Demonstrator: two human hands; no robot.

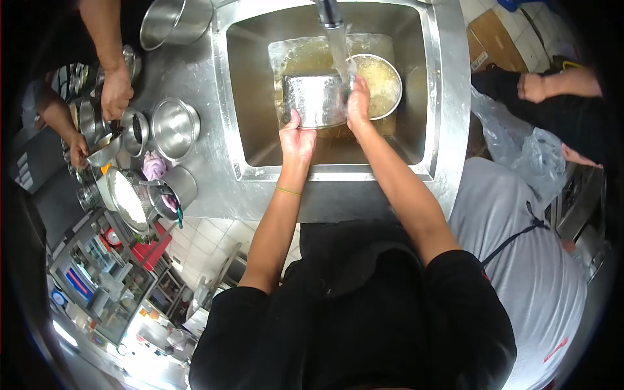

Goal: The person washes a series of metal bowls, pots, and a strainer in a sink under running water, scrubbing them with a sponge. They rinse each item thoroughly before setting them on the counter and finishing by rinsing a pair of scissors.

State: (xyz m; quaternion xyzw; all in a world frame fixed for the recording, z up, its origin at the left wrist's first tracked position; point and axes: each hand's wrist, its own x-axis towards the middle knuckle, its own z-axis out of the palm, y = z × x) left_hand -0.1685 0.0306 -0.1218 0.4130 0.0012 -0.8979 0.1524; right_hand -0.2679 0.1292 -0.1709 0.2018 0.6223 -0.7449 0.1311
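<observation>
A shiny metal pot (315, 101) lies tilted on its side in the sink, under the running tap (329, 14). My left hand (298, 142) grips its near left edge, thumb on the outer wall. At the pot's right end is my right hand (358, 104), fingers together against it in the stream of water. Whether a small cloth or scrubber is in that hand, I cannot make out. Just right of it sits a round metal pan (398, 88) holding cloudy yellowish water.
The steel sink (426, 130) holds shallow water. On the left counter stand a large pot (175, 25), a steel bowl (174, 129), a strainer (127, 198) and a metal container (185, 185). Co-workers' hands (117, 94) work at bowls there. Another person stands at right by a plastic bag (536, 156).
</observation>
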